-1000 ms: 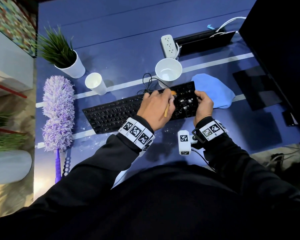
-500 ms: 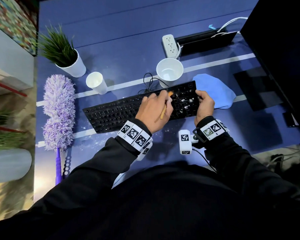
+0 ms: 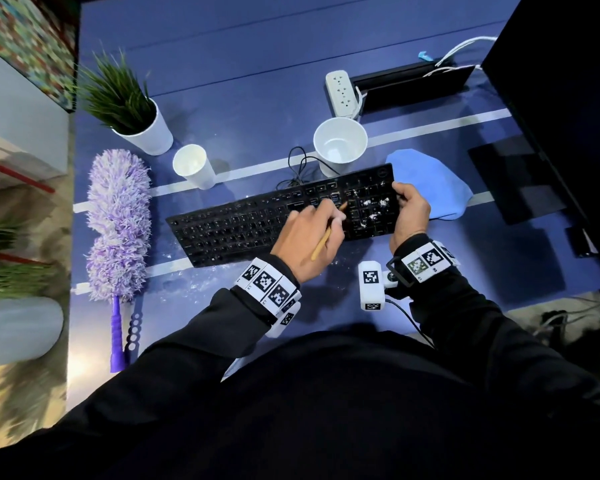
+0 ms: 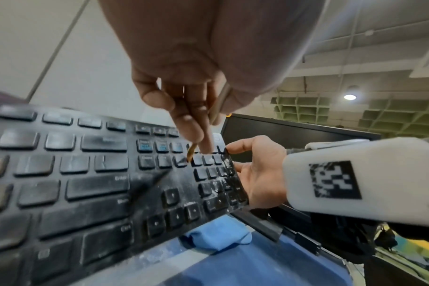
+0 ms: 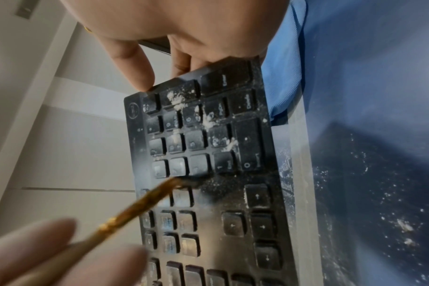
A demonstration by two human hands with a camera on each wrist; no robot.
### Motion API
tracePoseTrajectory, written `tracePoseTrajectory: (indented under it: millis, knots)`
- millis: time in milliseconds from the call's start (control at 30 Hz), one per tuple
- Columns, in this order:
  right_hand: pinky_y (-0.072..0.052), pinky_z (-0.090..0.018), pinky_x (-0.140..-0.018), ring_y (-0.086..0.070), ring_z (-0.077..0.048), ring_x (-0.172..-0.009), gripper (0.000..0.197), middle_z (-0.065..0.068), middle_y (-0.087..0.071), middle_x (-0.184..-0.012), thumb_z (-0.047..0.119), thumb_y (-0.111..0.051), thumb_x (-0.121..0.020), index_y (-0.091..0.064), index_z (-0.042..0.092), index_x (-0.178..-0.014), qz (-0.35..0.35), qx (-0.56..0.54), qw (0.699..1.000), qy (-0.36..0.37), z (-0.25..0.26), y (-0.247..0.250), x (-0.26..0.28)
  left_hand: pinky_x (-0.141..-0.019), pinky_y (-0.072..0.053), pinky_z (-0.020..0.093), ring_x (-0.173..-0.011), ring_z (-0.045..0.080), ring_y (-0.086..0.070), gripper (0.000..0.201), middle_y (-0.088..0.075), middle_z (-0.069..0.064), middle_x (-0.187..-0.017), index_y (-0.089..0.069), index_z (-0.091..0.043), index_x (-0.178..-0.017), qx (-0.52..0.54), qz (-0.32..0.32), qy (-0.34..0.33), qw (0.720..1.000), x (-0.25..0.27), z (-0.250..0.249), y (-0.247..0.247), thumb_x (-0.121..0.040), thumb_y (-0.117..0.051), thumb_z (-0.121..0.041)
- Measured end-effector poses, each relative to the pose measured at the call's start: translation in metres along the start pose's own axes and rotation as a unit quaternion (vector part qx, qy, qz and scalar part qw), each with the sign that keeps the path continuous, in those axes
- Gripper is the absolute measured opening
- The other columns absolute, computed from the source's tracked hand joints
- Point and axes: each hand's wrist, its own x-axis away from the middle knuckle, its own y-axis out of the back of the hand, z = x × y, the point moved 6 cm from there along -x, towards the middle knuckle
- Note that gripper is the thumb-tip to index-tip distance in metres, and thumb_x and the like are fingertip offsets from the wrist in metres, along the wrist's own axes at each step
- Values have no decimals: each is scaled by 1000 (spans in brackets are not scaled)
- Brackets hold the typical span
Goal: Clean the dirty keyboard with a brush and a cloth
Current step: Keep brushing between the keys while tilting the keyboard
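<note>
The black keyboard lies slanted across the blue table, dusty, with white crumbs on its number pad. My right hand grips the keyboard's right end, thumb on top; that end looks slightly raised over the table in the left wrist view. My left hand pinches a thin wooden brush like a pen. Its bristles touch the keys just left of the number pad. The blue cloth lies bunched on the table just right of the keyboard, partly behind my right hand.
A large white cup and the keyboard cable sit right behind the keyboard. A small cup, a potted plant and a purple duster are at the left. A power strip and dark monitor stand at back right. White dust speckles the table.
The left hand has drawn the brush tip a little toward me, from the top key rows down beside the number pad. The right hand keeps its hold on the keyboard's end.
</note>
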Motion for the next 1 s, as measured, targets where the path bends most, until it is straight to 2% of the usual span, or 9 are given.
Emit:
tracePoseTrajectory:
  millis: [67, 200, 300, 400, 467, 533, 767, 900, 1000]
  knots:
    - [-47, -37, -78, -59, -23, -74, 12, -2, -65, -68, 17, -64, -70, -71, 16, -60, 0, -2, 1000, 2, 0, 0, -1, -80, -39, 38, -84, 20, -55, 12, -65, -11, -98, -53, -16, -100, -19, -23, -4, 1000, -3, -3, 11, -97, -43, -23]
    - [-48, -39, -82, -58, -23, -79, 9, -2, -65, -70, 21, -65, -61, -72, 16, -59, 1, -3, 1000, 6, 1, 0, -2, -81, -36, 37, -83, 21, -53, 14, -62, -8, -85, -51, -19, -102, -66, 7, 18, 998, -12, 9, 24, -97, -40, -26]
    - [-48, -40, -84, -58, -23, -79, 8, -2, -64, -71, 22, -65, -60, -72, 16, -58, -4, 3, 1000, 10, 0, 3, -3, -79, -32, 35, -83, 22, -56, 15, -55, -13, -81, -52, -19, -100, -87, 1, 32, 996, -12, 20, 30, -96, -41, -28]
    - [-48, -40, -85, -59, -23, -79, 9, -1, -65, -69, 20, -65, -63, -72, 17, -58, -6, 10, 1000, 8, -1, 3, -2, -80, -37, 36, -83, 22, -55, 15, -52, -17, -78, -53, -19, -101, -62, 17, 12, 998, -12, 14, 28, -96, -42, -28]
    - [-48, -40, -86, -59, -23, -79, 12, 1, -65, -67, 16, -64, -69, -72, 17, -60, -4, 6, 1000, 9, 1, 1, -2, -82, -40, 39, -84, 23, -56, 19, -60, -14, -83, -53, -19, -102, -63, 31, 4, 998, -13, 10, 25, -96, -40, -31]
    - [-48, -39, -84, -59, -22, -79, 11, 1, -65, -67, 17, -64, -67, -72, 17, -59, -1, 2, 1000, 11, 2, 0, -2, -83, -38, 39, -86, 26, -58, 22, -66, -6, -88, -52, -19, -102, -80, 46, 29, 995, -13, 16, 22, -95, -37, -33]
    - [-49, -42, -89, -59, -24, -81, 9, -3, -66, -73, 21, -65, -60, -72, 16, -60, -1, 5, 1000, 11, 0, 2, -3, -78, -34, 37, -90, 30, -57, 19, -65, 3, -91, -47, -14, -106, -108, 9, 103, 989, -6, 27, 27, -93, -41, -26]
    - [-49, -39, -85, -59, -23, -80, 9, -1, -65, -71, 21, -64, -62, -72, 17, -59, 4, 4, 1000, 12, 2, -1, -2, -80, -44, 41, -87, 29, -57, 15, -64, -2, -92, -48, -12, -102, -20, -1, 36, 999, -9, 11, 31, -96, -43, -24]
    - [-47, -38, -83, -58, -23, -80, 9, -2, -64, -72, 21, -65, -62, -72, 17, -59, 7, 2, 1000, 14, 2, -2, -1, -77, -41, 38, -84, 28, -54, 14, -64, 2, -86, -50, -11, -100, -23, 16, 19, 999, -10, 12, 27, -98, -43, -24]
